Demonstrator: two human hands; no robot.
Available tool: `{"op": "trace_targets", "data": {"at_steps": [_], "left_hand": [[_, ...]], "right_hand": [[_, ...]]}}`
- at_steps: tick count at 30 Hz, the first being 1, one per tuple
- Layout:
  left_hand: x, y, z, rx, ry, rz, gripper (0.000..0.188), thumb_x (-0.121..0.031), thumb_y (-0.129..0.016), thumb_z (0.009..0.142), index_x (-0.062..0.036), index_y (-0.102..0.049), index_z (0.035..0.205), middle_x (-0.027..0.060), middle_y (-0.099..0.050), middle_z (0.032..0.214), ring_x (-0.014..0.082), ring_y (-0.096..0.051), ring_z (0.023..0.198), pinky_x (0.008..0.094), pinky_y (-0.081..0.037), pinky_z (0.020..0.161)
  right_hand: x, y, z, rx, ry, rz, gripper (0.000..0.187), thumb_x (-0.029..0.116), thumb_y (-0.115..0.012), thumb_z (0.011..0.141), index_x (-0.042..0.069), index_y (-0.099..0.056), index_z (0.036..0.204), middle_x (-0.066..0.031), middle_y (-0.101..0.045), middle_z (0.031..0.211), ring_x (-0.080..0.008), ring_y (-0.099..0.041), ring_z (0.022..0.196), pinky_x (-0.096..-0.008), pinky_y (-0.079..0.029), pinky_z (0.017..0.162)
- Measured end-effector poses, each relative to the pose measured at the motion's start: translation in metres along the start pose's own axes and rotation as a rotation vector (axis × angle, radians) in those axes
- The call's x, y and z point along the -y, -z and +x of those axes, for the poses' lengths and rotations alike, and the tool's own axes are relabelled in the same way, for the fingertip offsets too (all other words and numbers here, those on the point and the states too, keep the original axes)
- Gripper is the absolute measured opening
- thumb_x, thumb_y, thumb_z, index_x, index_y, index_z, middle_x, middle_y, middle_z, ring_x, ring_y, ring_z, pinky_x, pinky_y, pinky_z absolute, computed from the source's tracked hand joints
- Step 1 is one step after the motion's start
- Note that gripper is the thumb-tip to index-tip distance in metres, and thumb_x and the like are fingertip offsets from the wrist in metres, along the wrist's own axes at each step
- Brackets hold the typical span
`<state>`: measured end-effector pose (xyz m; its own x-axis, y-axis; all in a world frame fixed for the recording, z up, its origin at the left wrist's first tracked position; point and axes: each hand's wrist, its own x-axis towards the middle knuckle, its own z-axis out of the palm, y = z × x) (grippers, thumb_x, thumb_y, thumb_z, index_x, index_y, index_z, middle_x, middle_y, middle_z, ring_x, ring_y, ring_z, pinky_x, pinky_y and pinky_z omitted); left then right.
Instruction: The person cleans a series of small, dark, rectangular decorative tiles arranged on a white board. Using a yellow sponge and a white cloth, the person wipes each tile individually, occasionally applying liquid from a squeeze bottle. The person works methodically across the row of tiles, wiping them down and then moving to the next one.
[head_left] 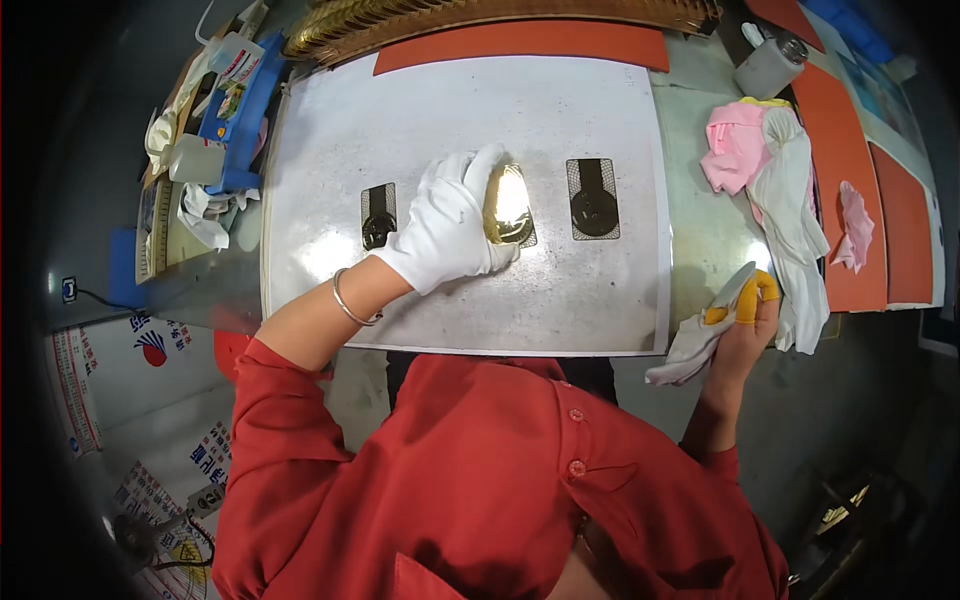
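My left hand (445,215), in a white glove, is closed around a shiny gold metal plate (512,203) above the white work sheet (460,310). Bright light reflects off the plate, and the glove covers its left side. My right hand (752,318), with yellow covers on the fingertips, pinches a white cloth (690,348) at the right edge of the sheet. On the sheet lie dark printed patterns with a round end: one pattern (379,215) left of the glove, another pattern (594,200) to the right. Something similar shows partly behind the plate.
Gold ribbed pieces (400,25) stand in a row at the back, behind an orange mat (520,42). A blue tray (235,120) with bottles stands at the left. Pink cloth (735,145), a long white cloth (790,220) and a grey bottle (770,67) are at the right.
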<state>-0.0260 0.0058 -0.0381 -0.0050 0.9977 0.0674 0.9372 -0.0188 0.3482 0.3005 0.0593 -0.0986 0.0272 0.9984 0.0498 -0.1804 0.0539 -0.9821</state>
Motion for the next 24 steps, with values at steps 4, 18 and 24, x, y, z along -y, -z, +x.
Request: {"op": "trace_targets", "data": {"at_steps": [4, 18, 24], "left_hand": [[-0.005, 0.002, -0.002, 0.023, 0.027, 0.063, 0.085, -0.034, -0.077, 0.054, -0.0025, -0.041, 0.125, 0.0209, -0.046, 0.113, 0.0384, -0.051, 0.098, 0.0436, -0.043, 0.086], [-0.026, 0.133, 0.222, -0.102, -0.152, 0.313, 0.085, -0.046, -0.069, 0.068, -0.0026, -0.034, 0.133, 0.0226, -0.040, 0.131, 0.0371, -0.040, 0.120, 0.0423, -0.033, 0.102], [0.000, 0.132, 0.396, -0.150, -0.154, 0.517, 0.087, -0.042, -0.072, 0.063, -0.0060, -0.036, 0.134, 0.0184, -0.047, 0.127, 0.0306, -0.050, 0.114, 0.0380, -0.044, 0.094]], "right_hand": [[-0.001, 0.001, 0.002, 0.014, 0.029, -0.035, 0.017, 0.013, -0.051, 0.091, -0.001, -0.052, 0.101, -0.0006, -0.055, 0.078, -0.0039, -0.049, 0.059, -0.0176, -0.041, 0.051], [0.003, 0.007, -0.003, 0.028, -0.012, -0.096, 0.020, 0.009, -0.054, 0.087, -0.004, -0.052, 0.103, -0.0044, -0.055, 0.079, -0.0085, -0.051, 0.058, -0.0198, -0.041, 0.051], [0.007, -0.001, -0.005, -0.031, -0.056, 0.023, 0.020, 0.011, -0.060, 0.084, -0.001, -0.052, 0.098, -0.0031, -0.055, 0.082, -0.0069, -0.049, 0.064, -0.0199, -0.040, 0.055]]}}
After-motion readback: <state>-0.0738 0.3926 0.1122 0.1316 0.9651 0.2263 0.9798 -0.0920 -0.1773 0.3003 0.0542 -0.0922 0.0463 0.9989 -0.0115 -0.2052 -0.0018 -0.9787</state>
